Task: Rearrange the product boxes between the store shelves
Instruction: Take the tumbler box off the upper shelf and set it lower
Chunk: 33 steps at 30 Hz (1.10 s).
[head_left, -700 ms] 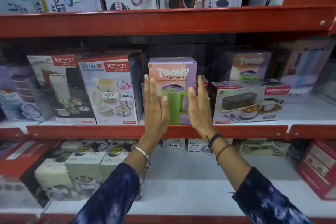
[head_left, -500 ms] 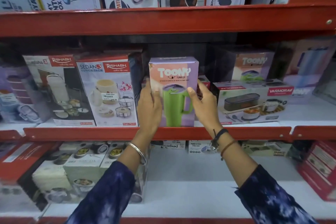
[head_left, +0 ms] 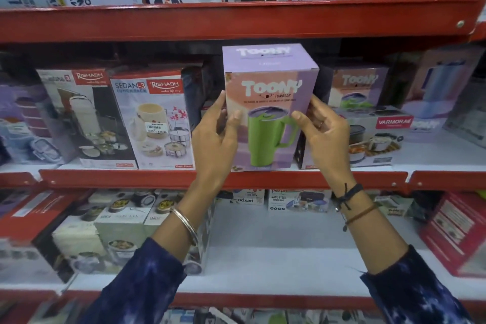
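A purple and pink Toony tumbler box [head_left: 268,92] with a green mug pictured on it is held upright at the front of the middle shelf [head_left: 126,179], its top face showing. My left hand [head_left: 215,139] grips its left side, thumb on the front. My right hand [head_left: 323,134] grips its right side the same way. The box's bottom edge is level with the shelf's red lip; I cannot tell whether it rests on it.
Two Rishabh lunch-pack boxes [head_left: 155,121] stand left of the held box. A Varmora box [head_left: 373,137] and a second Toony box [head_left: 357,87] sit to the right. The lower shelf [head_left: 289,258] has bare white surface in its middle, with boxes at both sides.
Both hands went from open beside the Toony box to gripping its sides, and the box has come forward and up toward me, its top now visible.
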{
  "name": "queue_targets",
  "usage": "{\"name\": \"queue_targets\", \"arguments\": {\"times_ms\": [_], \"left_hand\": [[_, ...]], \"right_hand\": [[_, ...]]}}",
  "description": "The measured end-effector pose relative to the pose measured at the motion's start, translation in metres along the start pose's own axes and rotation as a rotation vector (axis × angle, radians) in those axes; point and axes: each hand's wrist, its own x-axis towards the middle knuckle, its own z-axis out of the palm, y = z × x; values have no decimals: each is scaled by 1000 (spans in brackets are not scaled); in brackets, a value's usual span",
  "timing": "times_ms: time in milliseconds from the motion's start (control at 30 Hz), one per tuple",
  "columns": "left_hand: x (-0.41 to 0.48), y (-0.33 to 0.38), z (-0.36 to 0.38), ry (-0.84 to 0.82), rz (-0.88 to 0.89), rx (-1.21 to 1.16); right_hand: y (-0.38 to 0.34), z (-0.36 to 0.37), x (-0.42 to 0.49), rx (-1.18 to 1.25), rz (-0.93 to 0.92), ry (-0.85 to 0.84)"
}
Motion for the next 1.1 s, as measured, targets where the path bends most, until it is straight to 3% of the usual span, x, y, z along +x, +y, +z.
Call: {"name": "queue_targets", "arguments": {"times_ms": [367, 767, 1100], "left_hand": [[-81, 20, 18, -84, -54, -5], [-188, -33, 48, -431, -288, 37], [-231, -95, 91, -549, -429, 81]], "right_hand": [[-6, -74, -69, -154, 2, 79], [70, -130, -148, -326, 356, -161], [149, -139, -185, -314, 526, -189]]}}
